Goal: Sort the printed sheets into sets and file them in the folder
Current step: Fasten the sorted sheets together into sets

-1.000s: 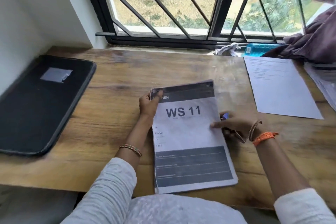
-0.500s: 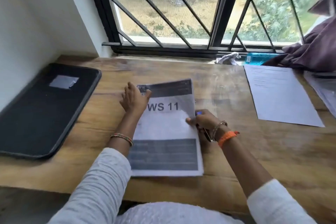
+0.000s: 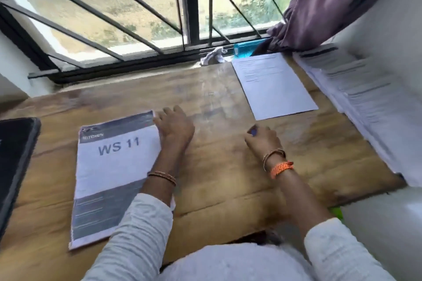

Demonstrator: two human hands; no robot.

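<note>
WS 11 set is laid flat; left hand, fingers relaxed, at its right edge. Right hand, further right, possibly pinches something blue; next sheet should be lifted singly

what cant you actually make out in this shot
- Head view, folder: cut off by the left edge; only one corner shows.
- WS 11 set: small print blurred; left sleeve covers its near right corner.
- Right hand: curled on a small blue thing, too blurred to name.
- Single sheet: text too faint to read.
- Sheets along the right: motion blur smears the print.
</note>
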